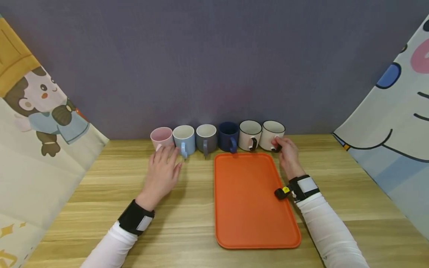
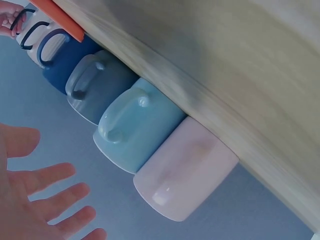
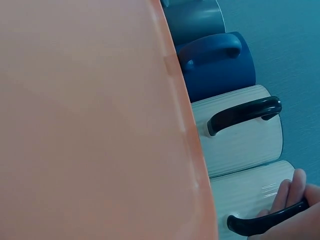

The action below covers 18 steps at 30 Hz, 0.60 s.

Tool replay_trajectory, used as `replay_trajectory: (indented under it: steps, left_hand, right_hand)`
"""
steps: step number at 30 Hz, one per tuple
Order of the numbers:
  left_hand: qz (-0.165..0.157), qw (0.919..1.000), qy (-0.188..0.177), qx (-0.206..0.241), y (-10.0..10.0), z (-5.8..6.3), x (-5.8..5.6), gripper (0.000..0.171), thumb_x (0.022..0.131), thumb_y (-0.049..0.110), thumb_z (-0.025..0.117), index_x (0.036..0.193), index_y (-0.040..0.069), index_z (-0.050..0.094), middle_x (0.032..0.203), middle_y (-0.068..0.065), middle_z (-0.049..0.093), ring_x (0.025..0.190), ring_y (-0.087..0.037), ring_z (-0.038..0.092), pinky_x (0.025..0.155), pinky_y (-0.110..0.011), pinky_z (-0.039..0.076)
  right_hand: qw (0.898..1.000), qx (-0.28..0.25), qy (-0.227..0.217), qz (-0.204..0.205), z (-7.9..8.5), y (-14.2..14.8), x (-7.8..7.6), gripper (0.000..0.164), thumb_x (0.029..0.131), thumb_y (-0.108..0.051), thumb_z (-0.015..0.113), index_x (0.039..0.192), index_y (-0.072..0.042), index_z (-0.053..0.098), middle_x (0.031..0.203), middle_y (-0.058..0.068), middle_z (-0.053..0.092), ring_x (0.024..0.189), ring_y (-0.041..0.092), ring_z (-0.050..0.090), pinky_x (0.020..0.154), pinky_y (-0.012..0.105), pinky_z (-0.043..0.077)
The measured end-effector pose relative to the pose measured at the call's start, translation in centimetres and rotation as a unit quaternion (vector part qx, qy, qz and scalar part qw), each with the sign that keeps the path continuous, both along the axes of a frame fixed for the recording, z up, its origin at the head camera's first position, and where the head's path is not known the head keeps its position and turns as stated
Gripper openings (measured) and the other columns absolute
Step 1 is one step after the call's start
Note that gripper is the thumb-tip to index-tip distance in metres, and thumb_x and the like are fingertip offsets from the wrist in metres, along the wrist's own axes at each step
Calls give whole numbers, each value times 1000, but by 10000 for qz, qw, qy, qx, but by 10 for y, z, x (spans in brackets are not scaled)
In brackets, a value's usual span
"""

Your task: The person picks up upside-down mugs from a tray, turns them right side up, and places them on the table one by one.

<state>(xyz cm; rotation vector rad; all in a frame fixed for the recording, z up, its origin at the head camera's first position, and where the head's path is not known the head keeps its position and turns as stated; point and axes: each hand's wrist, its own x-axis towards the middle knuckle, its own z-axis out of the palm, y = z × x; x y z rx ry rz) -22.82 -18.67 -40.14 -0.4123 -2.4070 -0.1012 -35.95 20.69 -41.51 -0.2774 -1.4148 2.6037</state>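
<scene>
My right hand (image 1: 289,158) grips the black handle (image 3: 267,220) of a ribbed white mug (image 1: 267,139) with a black rim, the rightmost in a row of upright mugs. The fingers (image 3: 287,192) pass behind that handle. My left hand (image 1: 161,175) is held with straight fingers in front of a pink mug (image 1: 162,134) at the row's left end. In the left wrist view its fingers (image 2: 55,177) are spread and hold nothing, apart from the mugs. Beside the pink mug stands a light blue mug (image 2: 145,130).
Between these come a grey mug (image 1: 212,143), a navy mug (image 1: 223,140) and another black-rimmed white mug (image 1: 246,139). An orange tray (image 1: 254,208) lies on the wooden table (image 1: 187,230), its back edge close to the mugs. A grey wall (image 1: 214,67) rises behind the row.
</scene>
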Motion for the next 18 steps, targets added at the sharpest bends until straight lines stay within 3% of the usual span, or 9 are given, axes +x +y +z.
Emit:
replay_trajectory:
  steps: [10,18]
  left_hand:
    - [-35,9998,214,14,-5,-1,2,45,86,22,62,125,-1,56,133,-22,50,124,-42,42,95,-57,34]
    - [-29,9997,261,25,-5,0,2,45,86,22,63,124,0,56,132,-21,51,123,-42,42,95,-56,34]
  right_hand:
    - [9996,195,125,137,-3,2,1,28,94,2,52,68,-6,56,62,-1,65,63,10,62,71,22,48]
    - [9941,996,-38,429,-2,1,3,23,95,-3,53,73,-8,54,64,-6,66,68,6,64,76,23,48]
